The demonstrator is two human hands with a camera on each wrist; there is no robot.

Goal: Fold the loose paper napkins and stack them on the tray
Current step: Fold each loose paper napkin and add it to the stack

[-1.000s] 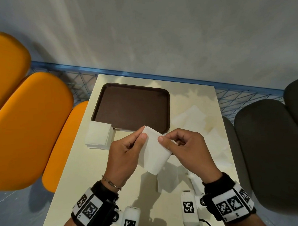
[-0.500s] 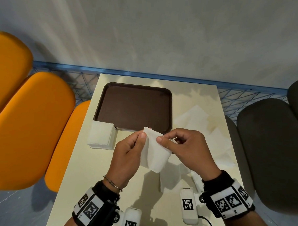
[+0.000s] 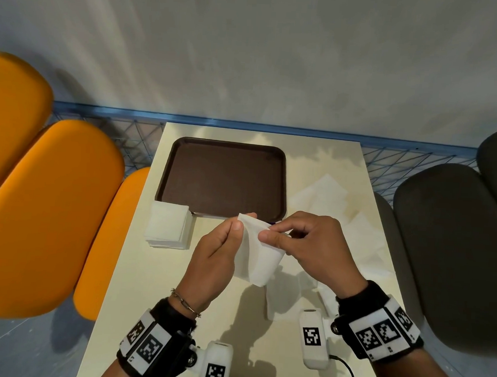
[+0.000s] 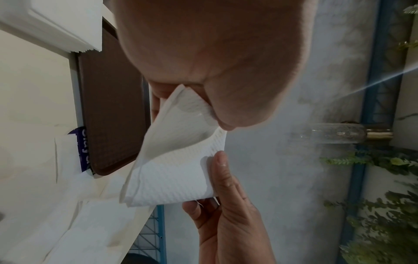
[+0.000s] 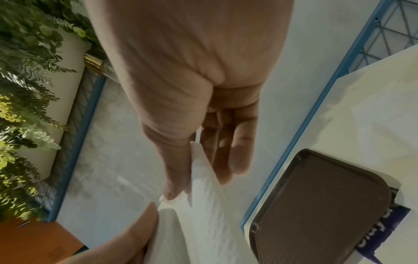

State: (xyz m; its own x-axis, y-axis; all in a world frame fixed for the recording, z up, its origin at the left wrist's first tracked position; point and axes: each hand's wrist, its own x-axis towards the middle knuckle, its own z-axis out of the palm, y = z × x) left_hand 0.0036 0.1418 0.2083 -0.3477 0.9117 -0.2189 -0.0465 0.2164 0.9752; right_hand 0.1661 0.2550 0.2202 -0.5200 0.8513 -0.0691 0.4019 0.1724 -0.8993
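Observation:
Both hands hold one white paper napkin (image 3: 257, 254) in the air above the table, just in front of the brown tray (image 3: 222, 178). My left hand (image 3: 219, 249) pinches its upper left corner between thumb and fingers. My right hand (image 3: 304, 245) pinches the upper right edge. The napkin (image 4: 178, 160) hangs bent into a loose fold, seen from below in the left wrist view. In the right wrist view the napkin (image 5: 203, 214) runs between thumb and fingers. The tray (image 5: 316, 205) holds nothing. A stack of folded napkins (image 3: 168, 227) lies on the table at the tray's near left corner.
Loose unfolded napkins (image 3: 362, 236) lie spread over the right side of the cream table (image 3: 141, 269). Orange seats (image 3: 47, 213) stand to the left, dark grey seats (image 3: 452, 248) to the right. A blue wire fence (image 3: 399, 163) runs behind the table.
The two hands have brought the napkin's upper corners closer together, so the sheet bends more. The hands stay in about the same place above the table.

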